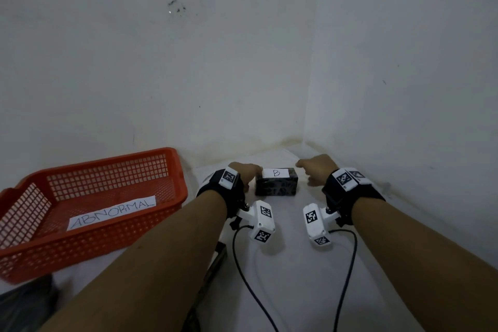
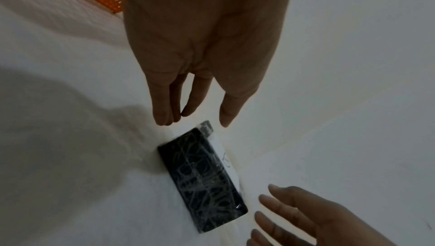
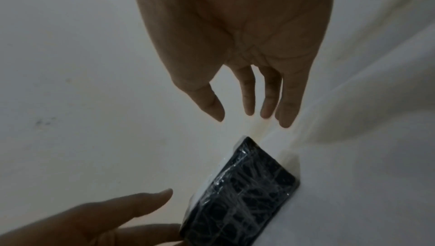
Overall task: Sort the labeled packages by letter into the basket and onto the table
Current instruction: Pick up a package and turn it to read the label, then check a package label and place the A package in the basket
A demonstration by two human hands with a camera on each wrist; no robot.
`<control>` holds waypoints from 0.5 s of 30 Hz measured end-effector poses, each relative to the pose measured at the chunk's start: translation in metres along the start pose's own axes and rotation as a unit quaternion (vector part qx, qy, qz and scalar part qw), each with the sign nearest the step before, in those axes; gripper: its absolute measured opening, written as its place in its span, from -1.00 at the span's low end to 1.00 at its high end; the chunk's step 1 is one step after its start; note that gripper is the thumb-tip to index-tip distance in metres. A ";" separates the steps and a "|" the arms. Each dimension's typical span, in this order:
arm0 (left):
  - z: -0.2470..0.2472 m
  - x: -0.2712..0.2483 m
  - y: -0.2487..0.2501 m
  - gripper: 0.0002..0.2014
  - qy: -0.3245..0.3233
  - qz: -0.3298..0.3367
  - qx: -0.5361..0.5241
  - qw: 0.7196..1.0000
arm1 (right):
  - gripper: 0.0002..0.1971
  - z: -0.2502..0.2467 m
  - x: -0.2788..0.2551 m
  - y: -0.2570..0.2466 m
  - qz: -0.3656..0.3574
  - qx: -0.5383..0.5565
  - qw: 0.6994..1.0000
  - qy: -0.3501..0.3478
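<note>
Here, package [image 1: 276,181] labeled "B"; basket [image 1: 89,213] reads "ABNORMAL"; both hands' grip released.

All three views are dim and greyish, lit softly and evenly with no glare. The head view bends straight lines toward its edges. Both wrist views are soft and smeared; a broad shadow [image 2: 70,129] darkens the left wrist view's lower left.

Package [image 1: 276,185]: black wrap with a grey scribbled pattern; white label marked "B" in black.
Basket [image 1: 113,170]: orange-red lattice mesh; white label lettered "ABNORMAL".
Table [image 1: 291,272]: white.
Wrist straps [image 1: 340,191]: black, fitted with white tags bearing black-and-white square codes.
</note>
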State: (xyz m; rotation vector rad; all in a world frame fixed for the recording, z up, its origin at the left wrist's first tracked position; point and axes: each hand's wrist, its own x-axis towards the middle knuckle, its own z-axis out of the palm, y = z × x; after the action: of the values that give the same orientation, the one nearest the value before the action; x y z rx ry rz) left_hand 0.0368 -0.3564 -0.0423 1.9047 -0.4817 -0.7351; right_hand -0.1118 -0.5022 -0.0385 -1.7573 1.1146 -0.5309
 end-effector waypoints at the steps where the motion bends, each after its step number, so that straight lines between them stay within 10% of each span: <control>1: -0.003 -0.005 0.003 -0.61 0.000 0.016 0.016 1.000 | -0.64 -0.003 -0.008 -0.005 -0.028 -0.031 0.999 0.024; 15: -0.136 -0.162 0.006 -0.65 0.061 0.201 0.340 0.917 | -0.27 0.063 -0.176 -0.087 -0.265 -0.179 0.945 -0.069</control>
State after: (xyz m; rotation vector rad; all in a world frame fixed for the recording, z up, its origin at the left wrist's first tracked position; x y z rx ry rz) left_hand 0.0099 -0.1687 0.0520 2.3525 -1.1185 -0.1710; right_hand -0.1119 -0.3082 0.0312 -2.3977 0.6548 -0.5334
